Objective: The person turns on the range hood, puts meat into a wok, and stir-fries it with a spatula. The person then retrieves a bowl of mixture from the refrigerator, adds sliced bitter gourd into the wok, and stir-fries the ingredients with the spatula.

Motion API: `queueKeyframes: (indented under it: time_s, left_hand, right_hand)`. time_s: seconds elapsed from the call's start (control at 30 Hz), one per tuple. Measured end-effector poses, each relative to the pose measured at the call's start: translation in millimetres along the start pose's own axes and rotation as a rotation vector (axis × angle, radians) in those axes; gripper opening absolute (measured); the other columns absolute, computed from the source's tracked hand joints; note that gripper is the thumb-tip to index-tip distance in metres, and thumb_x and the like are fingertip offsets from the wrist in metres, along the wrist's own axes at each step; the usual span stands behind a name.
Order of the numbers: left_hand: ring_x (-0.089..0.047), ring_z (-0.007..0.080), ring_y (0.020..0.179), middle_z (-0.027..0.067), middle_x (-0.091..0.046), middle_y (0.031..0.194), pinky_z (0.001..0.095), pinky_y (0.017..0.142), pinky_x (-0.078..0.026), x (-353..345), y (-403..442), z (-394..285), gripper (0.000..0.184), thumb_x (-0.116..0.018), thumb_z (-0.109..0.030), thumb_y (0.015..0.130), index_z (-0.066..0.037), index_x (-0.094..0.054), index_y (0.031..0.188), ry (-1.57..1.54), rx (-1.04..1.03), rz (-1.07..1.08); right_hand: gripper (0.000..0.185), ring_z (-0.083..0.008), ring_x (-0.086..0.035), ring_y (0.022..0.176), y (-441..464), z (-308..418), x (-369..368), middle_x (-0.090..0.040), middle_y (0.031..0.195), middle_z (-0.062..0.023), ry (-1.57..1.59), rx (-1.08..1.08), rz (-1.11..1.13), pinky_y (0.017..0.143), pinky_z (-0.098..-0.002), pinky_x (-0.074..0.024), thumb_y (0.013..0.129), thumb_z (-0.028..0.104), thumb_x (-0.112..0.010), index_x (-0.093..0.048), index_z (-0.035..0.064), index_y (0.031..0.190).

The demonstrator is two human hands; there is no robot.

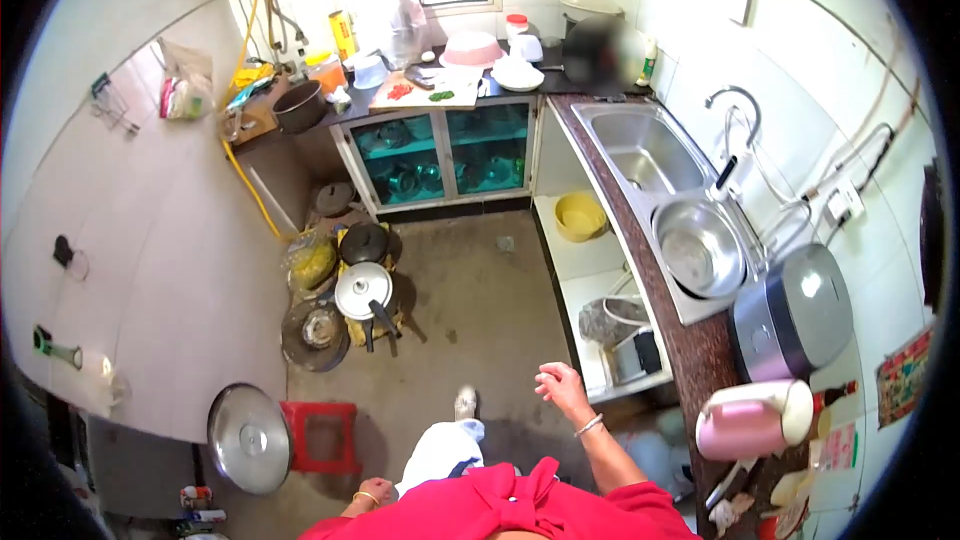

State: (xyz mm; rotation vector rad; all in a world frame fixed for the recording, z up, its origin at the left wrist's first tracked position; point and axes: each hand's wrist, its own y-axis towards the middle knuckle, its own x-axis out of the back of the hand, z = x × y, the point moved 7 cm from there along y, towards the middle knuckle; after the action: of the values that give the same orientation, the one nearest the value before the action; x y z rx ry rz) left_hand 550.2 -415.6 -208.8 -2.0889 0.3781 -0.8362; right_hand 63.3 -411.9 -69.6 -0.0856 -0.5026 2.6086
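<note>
My right hand [562, 389] is held out in front of me over the floor, its fingers loosely bent and apart, with nothing in it. A bangle circles that wrist. Low at my left side hangs my left hand [376, 491], nearest to the red stool [325, 434]; its fingers are mostly hidden. On the floor ahead stands a pressure cooker [362, 290] with a black handle, beside a black lidded pot [363, 242]. A large metal lid [250, 438] is next to the stool. Neither hand touches any of these.
At right, a counter carries a double sink [645, 150], a metal basin [700, 248], a rice cooker [792, 312] and a pink jug [740, 422]. Along the back counter are a cutting board [425, 92] with chopped food and a pink basin [472, 50]. A yellow bowl [579, 216] sits on the shelf below.
</note>
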Motion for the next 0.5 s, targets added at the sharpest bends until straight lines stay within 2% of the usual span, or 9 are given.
queueKeyframes:
  time_s: [0.1, 0.2, 0.27, 0.33, 0.4, 0.5]
  left_hand:
    - [-0.057, 0.0150, 0.055, 0.0054, -0.059, 0.064, 0.0276, 0.049, -0.047, 0.0, 66.6, -46.5, 0.021, -0.058, -0.023, 0.077, -0.002, -0.060, 0.074, 0.068, -0.166, 0.134]
    - [-0.054, 0.0127, 0.053, 0.0046, -0.057, 0.061, 0.0276, 0.045, -0.044, 21.1, 115.8, -149.8, 0.019, -0.058, -0.021, 0.075, -0.002, -0.059, 0.074, 0.035, -0.151, -0.052]
    - [-0.051, 0.0121, 0.049, 0.0029, -0.054, 0.059, 0.0258, 0.040, -0.040, 15.5, 251.6, -150.0, 0.015, -0.057, -0.019, 0.076, -0.004, -0.059, 0.079, -0.246, -0.168, 0.029]
    - [-0.046, 0.0100, 0.046, 0.0010, -0.052, 0.058, 0.0230, 0.039, -0.037, 21.1, 291.3, -243.6, 0.015, -0.057, -0.019, 0.077, -0.006, -0.058, 0.083, -0.785, -0.187, 0.354]
    - [-0.045, 0.0082, 0.046, 0.0003, -0.052, 0.060, 0.0210, 0.040, -0.036, 53.1, 267.8, -366.0, 0.016, -0.057, -0.020, 0.078, -0.006, -0.058, 0.086, -0.510, -0.350, 0.149]
    - [-0.048, 0.0074, 0.052, 0.0005, -0.054, 0.065, 0.0196, 0.045, -0.038, 70.8, 273.1, -501.1, 0.018, -0.057, -0.020, 0.080, -0.005, -0.058, 0.089, -0.416, -0.558, 0.119]
  right_hand:
    - [0.022, -0.0138, -0.060, 0.063, 61.2, 16.0, 4.7, -0.061, 0.083, -0.0094, -0.061, 0.013, -0.028, 0.049, -0.0221, -0.0469, 0.081, 0.010, -0.053, -0.052, -0.0022, 0.099]
    - [0.023, -0.0149, -0.060, 0.062, 108.9, 11.7, 21.4, -0.061, 0.083, -0.0103, -0.003, -0.028, -0.089, 0.049, -0.0228, -0.0470, 0.080, 0.011, -0.054, -0.053, -0.0017, 0.099]
    - [0.024, -0.0160, -0.060, 0.062, 124.2, 3.4, 38.5, -0.061, 0.083, -0.0112, 0.073, -0.201, -0.245, 0.049, -0.0241, -0.0474, 0.080, 0.012, -0.054, -0.053, -0.0018, 0.099]
    - [0.026, -0.0170, -0.060, 0.063, 150.8, 27.9, 36.8, -0.060, 0.083, -0.0119, 0.087, -0.179, -0.230, 0.049, -0.0252, -0.0478, 0.081, 0.014, -0.053, -0.051, -0.0024, 0.101]
    - [0.025, -0.0162, -0.060, 0.063, 186.8, 52.4, 33.4, -0.060, 0.083, -0.0115, 0.092, -0.138, -0.211, 0.049, -0.0243, -0.0477, 0.082, 0.013, -0.052, -0.051, -0.0026, 0.102]
    - [0.023, -0.0147, -0.060, 0.063, 244.9, 99.1, 29.8, -0.060, 0.083, -0.0113, 0.077, -0.087, -0.248, 0.049, -0.0225, -0.0476, 0.083, 0.011, -0.051, -0.050, -0.0029, 0.102]
